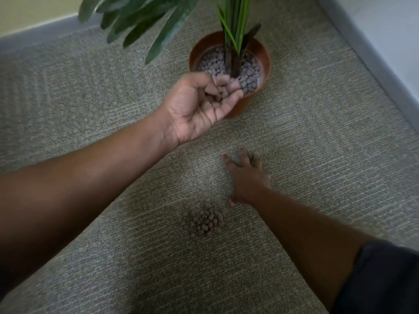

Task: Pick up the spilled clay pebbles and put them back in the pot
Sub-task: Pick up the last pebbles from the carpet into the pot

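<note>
A terracotta pot (264,53) with a green plant stands on the carpet, filled with grey-brown clay pebbles (248,74). My left hand (199,109) is cupped palm up at the pot's near rim and holds several pebbles in its curled fingers. A small pile of spilled pebbles (204,219) lies on the carpet nearer to me. My right hand (247,177) rests palm down on the carpet between the pile and the pot, fingers spread, a little right of the pile. I cannot tell if any pebbles lie under it.
Long green leaves (140,19) hang over the carpet left of the pot. A grey skirting board (371,53) and wall run along the right, another along the far left. A dark sleeve (385,279) covers my right upper arm.
</note>
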`<state>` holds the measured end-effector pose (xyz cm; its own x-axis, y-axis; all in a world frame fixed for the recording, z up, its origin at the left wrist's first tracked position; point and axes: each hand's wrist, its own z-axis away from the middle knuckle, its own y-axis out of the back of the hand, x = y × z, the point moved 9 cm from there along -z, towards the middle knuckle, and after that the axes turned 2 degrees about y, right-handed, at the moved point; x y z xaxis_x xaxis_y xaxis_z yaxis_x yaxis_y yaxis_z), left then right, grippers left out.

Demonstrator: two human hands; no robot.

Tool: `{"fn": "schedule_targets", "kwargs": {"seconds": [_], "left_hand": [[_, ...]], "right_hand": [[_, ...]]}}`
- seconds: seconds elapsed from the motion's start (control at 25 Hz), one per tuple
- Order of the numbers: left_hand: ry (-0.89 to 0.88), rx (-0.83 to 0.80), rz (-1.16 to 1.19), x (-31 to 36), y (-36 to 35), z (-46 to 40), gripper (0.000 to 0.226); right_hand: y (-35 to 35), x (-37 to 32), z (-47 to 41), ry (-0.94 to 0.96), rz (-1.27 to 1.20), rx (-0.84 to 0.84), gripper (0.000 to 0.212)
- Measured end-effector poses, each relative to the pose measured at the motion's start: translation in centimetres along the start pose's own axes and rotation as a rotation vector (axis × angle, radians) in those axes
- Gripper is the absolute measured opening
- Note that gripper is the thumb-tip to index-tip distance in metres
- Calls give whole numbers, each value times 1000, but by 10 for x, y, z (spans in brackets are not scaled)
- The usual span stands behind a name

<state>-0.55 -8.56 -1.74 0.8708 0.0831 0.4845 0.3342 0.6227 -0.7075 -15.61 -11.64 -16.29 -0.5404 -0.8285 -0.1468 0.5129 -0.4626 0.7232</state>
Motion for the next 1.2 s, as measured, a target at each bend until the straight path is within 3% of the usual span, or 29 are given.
{"fn": "schedule_targets", "kwargs": {"seconds": [0.24, 0.48, 0.64, 0.72, 0.92, 1.2], "left_hand": [[-55, 94, -32, 17, -27, -26, 25], [-79, 71, -90, 17, -27, -31, 39], [-43, -23, -265, 7, -18, -27, 37], [7, -85, -481, 0, -8, -23, 25], [107, -92, -1531, -42, 58, -10, 12], [153, -310, -2078, -105, 106, 5, 32]], "right_hand": [[-3, 1, -3, 2, -4, 8, 140], [-6, 3, -6, 2, -20, 23, 142], [-5, 4, -6, 3, -31, 27, 141], [-5, 4, -5, 8, -29, 30, 140], [-5, 4, -5, -1, -16, 30, 141], [-3, 4, -4, -13, 3, 36, 140]]}}
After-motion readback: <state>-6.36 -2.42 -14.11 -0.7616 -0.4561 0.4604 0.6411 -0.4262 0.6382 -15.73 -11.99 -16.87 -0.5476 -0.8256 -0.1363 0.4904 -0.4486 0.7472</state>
